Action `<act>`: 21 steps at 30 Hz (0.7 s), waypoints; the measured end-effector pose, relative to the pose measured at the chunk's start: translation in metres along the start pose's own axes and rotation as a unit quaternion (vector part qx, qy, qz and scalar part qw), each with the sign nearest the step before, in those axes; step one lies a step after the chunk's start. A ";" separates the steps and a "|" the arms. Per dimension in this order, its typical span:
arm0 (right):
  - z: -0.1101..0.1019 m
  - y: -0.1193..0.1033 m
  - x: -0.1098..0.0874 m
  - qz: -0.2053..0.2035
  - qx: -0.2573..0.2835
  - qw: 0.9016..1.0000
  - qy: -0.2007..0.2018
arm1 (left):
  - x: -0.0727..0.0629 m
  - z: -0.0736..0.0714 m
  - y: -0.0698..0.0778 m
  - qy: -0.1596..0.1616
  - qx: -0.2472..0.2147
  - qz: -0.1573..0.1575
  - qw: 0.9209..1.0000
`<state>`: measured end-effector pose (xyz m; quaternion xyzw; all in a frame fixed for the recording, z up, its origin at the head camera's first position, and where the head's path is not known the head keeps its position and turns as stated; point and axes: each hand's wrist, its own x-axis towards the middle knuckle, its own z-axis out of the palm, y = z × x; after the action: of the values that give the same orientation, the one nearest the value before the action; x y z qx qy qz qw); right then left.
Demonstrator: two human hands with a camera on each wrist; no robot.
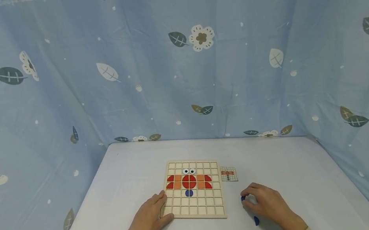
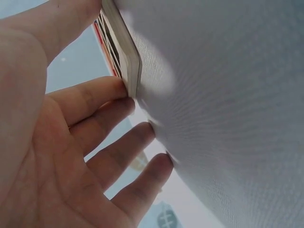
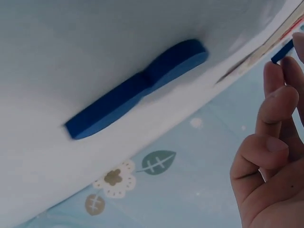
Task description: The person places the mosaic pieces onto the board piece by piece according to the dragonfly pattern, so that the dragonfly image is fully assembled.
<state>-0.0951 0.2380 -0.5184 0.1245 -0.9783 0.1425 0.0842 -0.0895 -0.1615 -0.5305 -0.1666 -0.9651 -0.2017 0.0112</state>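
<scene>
My left hand (image 1: 148,219) rests at the near left corner of a square wooden grid board (image 1: 200,217), its thumb on the near edge and fingers along the left side. On the board lie red curved tiles (image 1: 189,182), orange square tiles (image 1: 201,181), two eye tiles (image 1: 189,171) and a blue rounded shape (image 1: 189,193). To the right of the board, my right hand (image 1: 271,203) pinches a small blue tile (image 3: 283,51) between thumb and fingertips. Beneath that hand more blue curved tiles (image 3: 107,109) lie on the table, end to end in the right wrist view.
A small picture card (image 1: 228,174) with a gridded figure lies just right of the board. The white table (image 1: 285,163) is bordered at the back and sides by a blue leaf-and-flower curtain (image 1: 164,74).
</scene>
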 end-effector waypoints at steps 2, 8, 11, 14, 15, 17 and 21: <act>0.001 -0.003 0.001 -0.022 0.004 1.000 0.020 | 0.000 0.000 0.000 -0.001 -0.001 -0.003 1.000; 0.003 -0.016 0.007 -0.105 0.019 0.993 0.057 | 0.000 -0.001 0.001 -0.001 0.000 0.002 1.000; 0.005 -0.024 0.012 -0.140 0.025 0.988 0.066 | 0.000 -0.001 0.000 -0.001 0.002 0.003 1.000; 0.006 -0.031 0.016 -0.161 0.028 0.984 0.069 | 0.000 -0.001 0.001 0.001 0.001 0.006 1.000; 0.007 -0.033 0.017 -0.165 0.030 0.983 0.069 | 0.000 -0.001 0.001 0.001 0.001 0.006 1.000; 0.008 -0.038 0.020 -0.174 0.032 0.982 0.071 | 0.000 -0.001 0.000 0.000 0.000 0.005 1.000; 0.010 -0.048 0.025 -0.190 0.041 0.978 0.070 | -0.001 -0.002 0.000 0.000 0.002 0.003 1.000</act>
<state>-0.1071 0.1849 -0.5107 0.3015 -0.9218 0.1723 0.1725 -0.0889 -0.1619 -0.5290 -0.1691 -0.9650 -0.2001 0.0121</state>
